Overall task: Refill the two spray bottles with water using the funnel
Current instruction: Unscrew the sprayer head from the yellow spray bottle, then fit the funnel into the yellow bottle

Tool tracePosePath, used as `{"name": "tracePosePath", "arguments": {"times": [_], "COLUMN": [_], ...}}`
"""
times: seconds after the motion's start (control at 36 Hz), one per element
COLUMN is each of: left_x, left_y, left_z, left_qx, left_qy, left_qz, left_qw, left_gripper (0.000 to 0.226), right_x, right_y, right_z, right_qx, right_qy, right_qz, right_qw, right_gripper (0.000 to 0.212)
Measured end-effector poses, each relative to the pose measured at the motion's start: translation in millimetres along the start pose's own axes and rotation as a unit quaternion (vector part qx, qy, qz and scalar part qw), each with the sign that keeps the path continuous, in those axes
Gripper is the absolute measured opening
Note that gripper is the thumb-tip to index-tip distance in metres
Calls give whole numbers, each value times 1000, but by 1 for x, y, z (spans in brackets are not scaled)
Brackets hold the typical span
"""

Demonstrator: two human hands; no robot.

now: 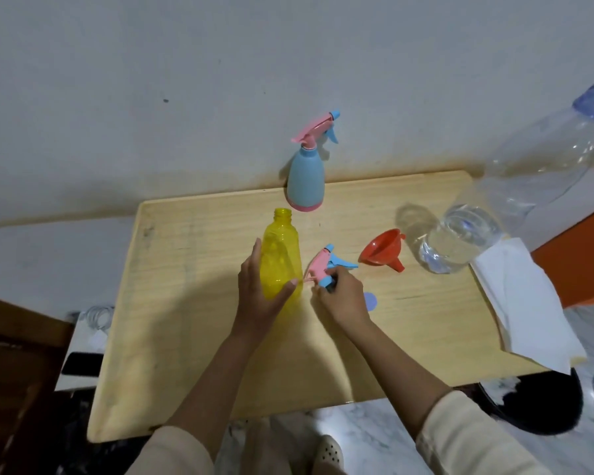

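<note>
One view only, head-worn, looking steeply down and forward from above the near edge of the pale wooden tabletop point(408, 337), close enough that both forearms reach up from the bottom of the frame. It faces the grey-white wall point(151, 80) behind the table, and the wide lens bows the edges, stretching the tall clear plastic water bottle point(528, 173) at far right. Marbled floor point(374, 437) shows straight below.

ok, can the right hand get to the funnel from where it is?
Probably yes. The funnel lies on its side just beyond the right hand, with bare table between. But that hand holds the spray head and must drop it first.
</note>
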State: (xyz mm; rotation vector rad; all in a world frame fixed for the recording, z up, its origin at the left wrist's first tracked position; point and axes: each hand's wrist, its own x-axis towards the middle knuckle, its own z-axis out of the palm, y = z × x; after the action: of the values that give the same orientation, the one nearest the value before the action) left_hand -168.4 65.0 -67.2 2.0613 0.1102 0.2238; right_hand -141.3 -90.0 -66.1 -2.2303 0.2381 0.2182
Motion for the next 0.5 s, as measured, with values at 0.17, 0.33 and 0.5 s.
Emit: {"name": "tracePosePath", "arguments": {"times": [0.17,0.33,0.5], "left_x": [1,0,-1], "left_y": [-6,-13,-21], "left_z": [0,0,2], "left_qx": [-18,-7,-10], "left_qy": [-3,-9,1], "left_qz": [20,27,3], "left_qw": [1000,1000,1000], "left_gripper": [87,95,97], "right_x": [4,8,4], "right_y": [2,7,7], "right_z": [6,7,-8], "right_qx": [-28,-23,-2], "right_qy": [6,17,66], "right_qz": [-24,-39,-80], "right_qw": [999,999,995], "right_gripper": [32,31,28]}}
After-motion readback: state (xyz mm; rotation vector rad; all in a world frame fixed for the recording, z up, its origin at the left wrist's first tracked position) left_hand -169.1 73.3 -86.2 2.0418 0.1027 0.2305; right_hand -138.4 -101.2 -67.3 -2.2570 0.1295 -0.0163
